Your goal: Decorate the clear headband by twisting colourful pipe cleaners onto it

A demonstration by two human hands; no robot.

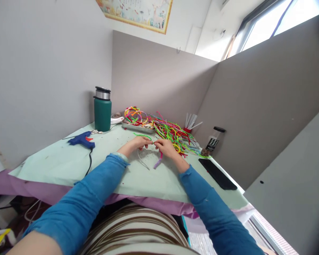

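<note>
My left hand (141,142) and my right hand (164,146) meet over the table, thumbs and fingers pinched close together. Between them is what looks like a thin headband, its middle hidden by my fingers. Its bare whitish arm (143,161) curves down below my left hand. The other arm, covered in fuzzy purple and pink (157,162), hangs below my right hand. A green pipe cleaner (143,135) sticks out behind my left fingers, which pinch it. The exact grip of my right fingertips is too small to make out.
Behind my hands lie a metal tray (138,128) with colourful pieces and a heap of pipe cleaners (172,131). A blue glue gun (82,140) and green bottle (102,111) stand left. On the right are white sticks (191,121), a jar (214,141) and a black phone-like slab (217,173).
</note>
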